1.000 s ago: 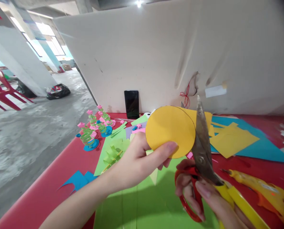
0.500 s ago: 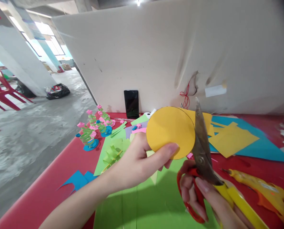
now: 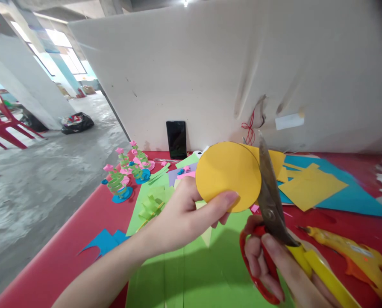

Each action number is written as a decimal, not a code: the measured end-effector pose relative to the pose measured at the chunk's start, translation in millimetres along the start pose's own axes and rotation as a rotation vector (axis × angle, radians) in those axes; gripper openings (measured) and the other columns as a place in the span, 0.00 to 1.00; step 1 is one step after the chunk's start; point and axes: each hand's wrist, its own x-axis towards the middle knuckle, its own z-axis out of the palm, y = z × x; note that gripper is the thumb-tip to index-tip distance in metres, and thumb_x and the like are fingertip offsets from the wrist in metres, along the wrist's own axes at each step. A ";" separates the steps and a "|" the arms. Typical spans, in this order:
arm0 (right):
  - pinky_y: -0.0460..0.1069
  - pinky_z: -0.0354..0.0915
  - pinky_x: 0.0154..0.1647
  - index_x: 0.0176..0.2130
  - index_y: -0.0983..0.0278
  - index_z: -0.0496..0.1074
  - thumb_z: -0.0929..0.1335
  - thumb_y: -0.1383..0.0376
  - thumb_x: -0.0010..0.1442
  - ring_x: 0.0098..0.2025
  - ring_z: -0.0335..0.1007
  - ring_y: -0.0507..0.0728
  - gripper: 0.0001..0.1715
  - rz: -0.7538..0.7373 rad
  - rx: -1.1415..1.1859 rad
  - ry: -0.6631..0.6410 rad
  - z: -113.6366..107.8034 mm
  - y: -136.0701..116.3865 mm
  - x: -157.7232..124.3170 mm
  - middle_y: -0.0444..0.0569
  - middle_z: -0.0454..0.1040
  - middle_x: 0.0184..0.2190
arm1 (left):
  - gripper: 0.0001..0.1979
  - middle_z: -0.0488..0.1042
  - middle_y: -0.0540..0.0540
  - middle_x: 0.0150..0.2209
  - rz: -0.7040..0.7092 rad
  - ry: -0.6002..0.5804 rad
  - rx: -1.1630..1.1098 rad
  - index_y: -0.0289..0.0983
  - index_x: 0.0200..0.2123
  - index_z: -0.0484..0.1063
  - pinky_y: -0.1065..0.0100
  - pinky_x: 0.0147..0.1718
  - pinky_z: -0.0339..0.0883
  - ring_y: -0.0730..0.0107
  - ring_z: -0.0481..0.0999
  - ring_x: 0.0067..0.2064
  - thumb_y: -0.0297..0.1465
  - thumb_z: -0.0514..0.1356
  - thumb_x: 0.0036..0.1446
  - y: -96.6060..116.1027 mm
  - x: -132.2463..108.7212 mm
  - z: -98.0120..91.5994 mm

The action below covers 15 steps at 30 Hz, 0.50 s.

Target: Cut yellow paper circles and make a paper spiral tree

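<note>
A round yellow paper disc (image 3: 226, 171) is pinched between the thumb and fingers of my left hand (image 3: 200, 209), its face toward me. My right hand (image 3: 277, 256) grips a pair of scissors (image 3: 270, 192) by red and yellow handles. The blades point up along the right edge of the disc; whether they touch it I cannot tell. Below both hands lies a large green sheet (image 3: 210, 273). To the right rest yellow paper pieces (image 3: 314, 186) on a blue sheet (image 3: 364, 203).
Paper flower models (image 3: 122, 184) stand at the left, near blue scraps (image 3: 104, 244). A phone (image 3: 176, 139) leans on the back panel (image 3: 178, 64). A yellow glue gun (image 3: 348, 248) lies at right on the red table (image 3: 50, 269).
The scissors have turned slightly, their tips shifting a little left, and the handle loops have moved slightly down and right. My left hand holds the disc almost still.
</note>
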 end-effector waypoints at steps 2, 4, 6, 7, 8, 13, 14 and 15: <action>0.44 0.57 0.11 0.23 0.60 0.63 0.64 0.58 0.56 0.13 0.59 0.51 0.13 0.005 0.020 0.006 0.5 0.9 -1.2 0.41 0.64 0.14 | 0.17 0.61 0.56 0.17 -0.003 0.003 0.012 0.32 0.19 0.61 0.84 0.19 0.54 0.88 0.59 0.20 0.29 0.52 0.61 -0.5 -0.4 -0.5; 0.44 0.56 0.10 0.25 0.60 0.64 0.64 0.58 0.56 0.13 0.59 0.51 0.11 0.005 0.038 0.018 1.8 1.1 -1.2 0.41 0.64 0.14 | 0.17 0.61 0.56 0.17 -0.001 0.009 0.018 0.32 0.19 0.61 0.84 0.18 0.54 0.88 0.59 0.20 0.29 0.52 0.61 -0.9 -0.6 -0.7; 0.43 0.55 0.09 0.24 0.60 0.64 0.65 0.58 0.55 0.12 0.58 0.50 0.12 0.007 0.046 0.021 3.3 0.9 -0.2 0.41 0.63 0.13 | 0.17 0.61 0.56 0.17 0.003 0.010 0.023 0.32 0.19 0.61 0.84 0.18 0.54 0.88 0.59 0.20 0.29 0.52 0.61 -1.2 -0.4 -0.8; 0.43 0.54 0.08 0.25 0.60 0.64 0.65 0.58 0.55 0.12 0.57 0.50 0.12 0.008 0.049 0.021 4.0 0.8 0.3 0.40 0.62 0.12 | 0.17 0.61 0.56 0.17 0.003 0.010 0.025 0.33 0.19 0.62 0.84 0.18 0.54 0.88 0.59 0.20 0.29 0.52 0.61 -1.3 -0.3 -0.7; 0.43 0.53 0.08 0.25 0.60 0.64 0.65 0.57 0.56 0.11 0.56 0.50 0.12 0.011 0.054 0.021 4.6 0.7 0.8 0.40 0.62 0.12 | 0.17 0.61 0.56 0.17 0.001 0.012 0.025 0.33 0.19 0.62 0.83 0.18 0.54 0.88 0.59 0.20 0.29 0.52 0.61 -1.3 0.0 -0.7; 0.40 0.54 0.08 0.21 0.62 0.62 0.64 0.52 0.56 0.10 0.54 0.47 0.20 0.037 0.061 -0.020 6.2 -3.2 0.0 0.40 0.62 0.11 | 0.17 0.61 0.56 0.17 -0.009 0.008 -0.024 0.33 0.19 0.61 0.82 0.19 0.54 0.87 0.59 0.20 0.29 0.52 0.61 -1.8 -0.1 -0.3; 0.39 0.54 0.09 0.19 0.62 0.60 0.64 0.51 0.56 0.10 0.55 0.46 0.23 0.035 0.054 -0.036 6.2 -4.8 -0.3 0.40 0.62 0.10 | 0.17 0.60 0.56 0.18 -0.009 0.004 -0.040 0.34 0.19 0.61 0.81 0.19 0.55 0.87 0.59 0.20 0.29 0.52 0.61 -2.1 -0.4 -0.2; 0.39 0.55 0.09 0.18 0.62 0.59 0.63 0.50 0.57 0.11 0.55 0.46 0.25 0.027 0.039 -0.043 6.1 -7.0 -0.3 0.40 0.62 0.10 | 0.17 0.60 0.56 0.17 -0.010 0.004 -0.052 0.34 0.19 0.61 0.80 0.19 0.55 0.86 0.60 0.20 0.30 0.52 0.61 -2.5 -0.7 -0.2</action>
